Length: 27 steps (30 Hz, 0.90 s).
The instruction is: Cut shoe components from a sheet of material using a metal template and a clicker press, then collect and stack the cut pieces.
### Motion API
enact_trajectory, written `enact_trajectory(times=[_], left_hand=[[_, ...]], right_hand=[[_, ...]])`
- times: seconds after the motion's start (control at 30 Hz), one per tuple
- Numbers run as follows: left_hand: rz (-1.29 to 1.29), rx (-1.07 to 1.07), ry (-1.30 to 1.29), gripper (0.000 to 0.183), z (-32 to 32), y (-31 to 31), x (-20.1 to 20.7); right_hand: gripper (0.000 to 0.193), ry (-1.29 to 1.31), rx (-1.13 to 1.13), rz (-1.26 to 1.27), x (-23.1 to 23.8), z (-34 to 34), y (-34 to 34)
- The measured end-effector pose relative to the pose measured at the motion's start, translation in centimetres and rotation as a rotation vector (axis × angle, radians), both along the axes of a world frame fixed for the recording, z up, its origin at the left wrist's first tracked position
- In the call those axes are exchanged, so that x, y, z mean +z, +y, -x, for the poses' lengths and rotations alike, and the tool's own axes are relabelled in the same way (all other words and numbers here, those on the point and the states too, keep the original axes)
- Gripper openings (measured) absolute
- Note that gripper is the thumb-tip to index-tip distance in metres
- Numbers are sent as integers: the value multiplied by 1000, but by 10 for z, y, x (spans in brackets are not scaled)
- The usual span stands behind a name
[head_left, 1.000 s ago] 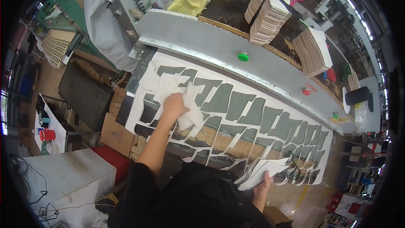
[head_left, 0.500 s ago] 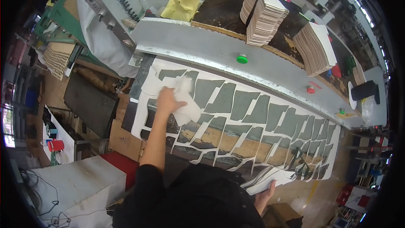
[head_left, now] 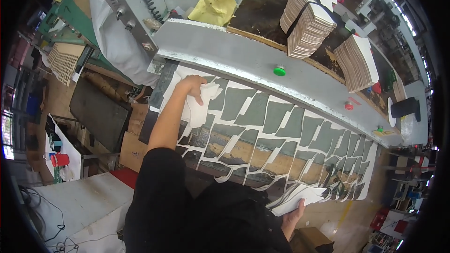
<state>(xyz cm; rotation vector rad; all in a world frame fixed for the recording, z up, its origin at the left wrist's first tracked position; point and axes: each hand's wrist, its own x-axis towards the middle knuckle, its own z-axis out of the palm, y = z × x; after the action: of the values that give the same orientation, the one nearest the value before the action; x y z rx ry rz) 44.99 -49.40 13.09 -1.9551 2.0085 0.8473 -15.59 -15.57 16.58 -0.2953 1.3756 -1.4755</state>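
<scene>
My left hand (head_left: pixel 193 89) is closed on some white cut pieces (head_left: pixel 196 112) at the far left corner of a white cut-out sheet (head_left: pixel 369 171). Its fingers curl over the pieces' upper edge, and how many are held I cannot tell. The sheet is a web of thin strips around openings, where dark green and worn brown surface shows. Low in front of my body, my right hand (head_left: pixel 293 216) grips a fanned stack of white cut pieces (head_left: pixel 296 197), thumb on top, fingers hidden below.
A grey machine beam (head_left: pixel 211 46) crosses behind the sheet, with a green button (head_left: pixel 279 71) and a red button (head_left: pixel 348 106). Beyond it stand a strapped stack of pieces (head_left: pixel 304 26), a second stack (head_left: pixel 357 63) and crumpled yellow paper (head_left: pixel 213 8). Cardboard (head_left: pixel 129 152) lies at the left.
My left hand has moved up toward the sheet's far left corner with the white pieces. My right hand keeps its stack in nearly the same place. The view has shifted slightly.
</scene>
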Motion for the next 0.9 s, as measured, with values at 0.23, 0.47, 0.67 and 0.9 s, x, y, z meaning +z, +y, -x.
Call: enact_trajectory(times=[0.23, 0.47, 0.67, 0.9], left_hand=[[459, 280, 421, 87, -36, 37, -23], [583, 782, 247, 81, -84, 98, -50], [129, 825, 491, 111, -58, 83, -5], [457, 363, 419, 116, -6, 122, 53]], right_hand=[[68, 1, -127, 19, -11, 7, 31], [62, -200, -120, 92, -16, -23, 15], [64, -182, 67, 167, -36, -40, -40], [68, 102, 226, 163, -22, -91, -83]])
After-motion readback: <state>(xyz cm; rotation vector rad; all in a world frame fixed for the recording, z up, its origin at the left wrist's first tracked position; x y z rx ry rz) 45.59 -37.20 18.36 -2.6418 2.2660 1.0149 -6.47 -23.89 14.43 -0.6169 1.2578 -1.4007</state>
